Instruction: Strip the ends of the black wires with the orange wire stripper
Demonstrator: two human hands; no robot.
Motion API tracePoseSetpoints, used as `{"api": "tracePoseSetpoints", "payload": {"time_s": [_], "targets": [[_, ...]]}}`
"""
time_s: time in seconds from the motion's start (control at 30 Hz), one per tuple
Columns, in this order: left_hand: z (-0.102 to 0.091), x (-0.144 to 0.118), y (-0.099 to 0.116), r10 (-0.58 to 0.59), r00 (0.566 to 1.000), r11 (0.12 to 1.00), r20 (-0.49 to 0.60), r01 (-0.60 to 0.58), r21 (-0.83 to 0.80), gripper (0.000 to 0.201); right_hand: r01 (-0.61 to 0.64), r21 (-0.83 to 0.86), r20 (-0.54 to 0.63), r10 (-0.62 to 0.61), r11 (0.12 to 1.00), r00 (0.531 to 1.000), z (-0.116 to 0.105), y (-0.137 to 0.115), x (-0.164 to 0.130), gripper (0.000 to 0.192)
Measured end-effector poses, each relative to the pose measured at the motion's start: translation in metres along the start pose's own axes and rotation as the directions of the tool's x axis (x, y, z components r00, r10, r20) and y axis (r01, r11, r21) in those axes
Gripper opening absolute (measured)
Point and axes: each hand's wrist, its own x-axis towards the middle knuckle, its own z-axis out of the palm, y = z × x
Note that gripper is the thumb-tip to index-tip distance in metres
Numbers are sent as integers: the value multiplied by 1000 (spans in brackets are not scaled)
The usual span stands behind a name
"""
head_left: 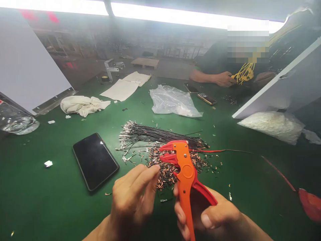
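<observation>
My right hand (215,211) is wrapped round the handles of an orange and red wire stripper (187,170), whose red jaws point left and stand apart. Just left of those jaws, my left hand (135,190) is closed in a pinch, thumb against fingers. Whatever is between its fingertips, if anything, is too small or hidden to make out. Beyond the tool lies a bundle of black wires (155,132) with metal terminals at its left end. Under and behind the jaws spreads a heap of short wire scraps (165,179) with black insulation and copper ends.
A black phone (95,161) lies left on the green table (62,207). Farther back are a white cloth (84,104), paper sheets (122,87) and a clear plastic bag (173,102). A filled bag (273,125) sits right. Across the table, a person's hand (224,79) holds yellow wires (243,74).
</observation>
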Motion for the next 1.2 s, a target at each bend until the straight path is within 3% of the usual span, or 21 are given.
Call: {"api": "tracePoseSetpoints", "payload": {"time_s": [0.27,0.73,1.2], "targets": [[6,-4,5,35,992,999,121,-32,-21,19,-6,-4,25,6,1000,1000,1,0,-1,51],[8,-11,4,10,991,996,131,2,-92,28,8,73,74,-14,997,997,17,1,-1,41],[11,-13,6,-12,986,997,169,24,-69,24,-10,115,131,-6,993,991,15,3,-1,27]]}}
